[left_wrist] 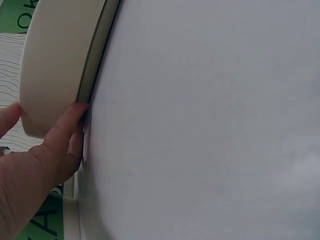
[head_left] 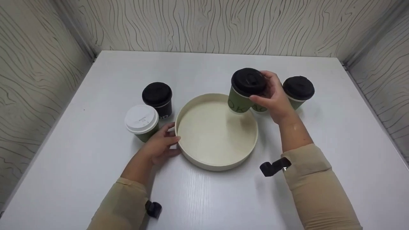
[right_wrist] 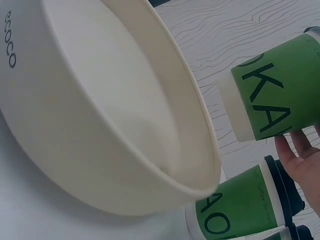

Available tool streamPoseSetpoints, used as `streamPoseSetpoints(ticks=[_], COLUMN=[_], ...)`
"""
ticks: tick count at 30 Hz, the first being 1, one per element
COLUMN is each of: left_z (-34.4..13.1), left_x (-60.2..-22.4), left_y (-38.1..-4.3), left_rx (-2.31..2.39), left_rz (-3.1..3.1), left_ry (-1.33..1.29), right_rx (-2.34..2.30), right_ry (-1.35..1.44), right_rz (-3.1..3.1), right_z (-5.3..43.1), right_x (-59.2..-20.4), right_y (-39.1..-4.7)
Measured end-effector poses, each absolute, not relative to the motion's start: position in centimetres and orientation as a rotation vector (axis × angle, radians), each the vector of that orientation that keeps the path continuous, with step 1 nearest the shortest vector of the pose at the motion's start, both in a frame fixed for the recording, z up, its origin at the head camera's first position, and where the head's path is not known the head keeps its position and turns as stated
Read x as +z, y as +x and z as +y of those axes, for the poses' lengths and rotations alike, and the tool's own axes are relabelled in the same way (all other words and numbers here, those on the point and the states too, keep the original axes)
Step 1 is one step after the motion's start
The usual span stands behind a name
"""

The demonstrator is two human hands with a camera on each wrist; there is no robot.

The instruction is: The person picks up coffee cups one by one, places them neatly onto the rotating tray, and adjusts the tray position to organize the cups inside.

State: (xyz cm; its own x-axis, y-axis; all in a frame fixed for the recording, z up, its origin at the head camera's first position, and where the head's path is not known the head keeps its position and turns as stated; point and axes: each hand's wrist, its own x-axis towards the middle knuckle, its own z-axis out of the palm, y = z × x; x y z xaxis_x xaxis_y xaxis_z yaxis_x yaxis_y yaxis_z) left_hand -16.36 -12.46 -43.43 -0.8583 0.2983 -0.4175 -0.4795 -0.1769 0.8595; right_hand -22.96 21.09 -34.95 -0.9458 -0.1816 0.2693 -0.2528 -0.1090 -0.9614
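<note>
Cream walls (head_left: 211, 25) with thin, wavy brown lines stand behind the table and to either side of it. Between them we have the table (head_left: 198, 198), white, with a faint grain and a soft sheen; we'd expect things to slide on it easily.

Next in size comes the tray (head_left: 207, 134), round and cream, on the table between our hands. It looks like rigid plastic, probably light for its width and apt to skid if nudged. We judge its raised wall the best place to hold, and our left hand (head_left: 160, 143) grips it there, thumb at the rim, fingers low on the outside.

Smaller are the cups. Our right hand (head_left: 274, 97) is curled round a green cup (head_left: 241, 95), held in the air over the tray's far right part, thumb on the near side. It seems to be paper: light if empty, though we cannot see inside, and easily dented by a hard squeeze. A gentle hold round the body should serve. Right of the tray stand a half-hidden cup (right_wrist: 240, 202) and an outer cup (head_left: 298, 89); left of it, a black cup (head_left: 158, 97) and a white-lidded cup (head_left: 142, 121).

Smallest is the lid (head_left: 249, 80) on our held cup, black and likely thin plastic; lifting by it could pop it off.
</note>
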Motion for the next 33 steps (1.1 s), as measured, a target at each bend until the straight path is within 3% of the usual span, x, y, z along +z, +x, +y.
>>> streamPoseSetpoints(ticks=[33], left_z=[-12.5], left_x=[-42.9], left_y=[-15.7], left_rx=[2.06], left_rz=[1.613], left_ry=[-0.197], right_rx=[2.187], right_ry=[0.385], right_rz=[-2.292], right_z=[17.7], right_x=[-37.8], right_y=[-25.0])
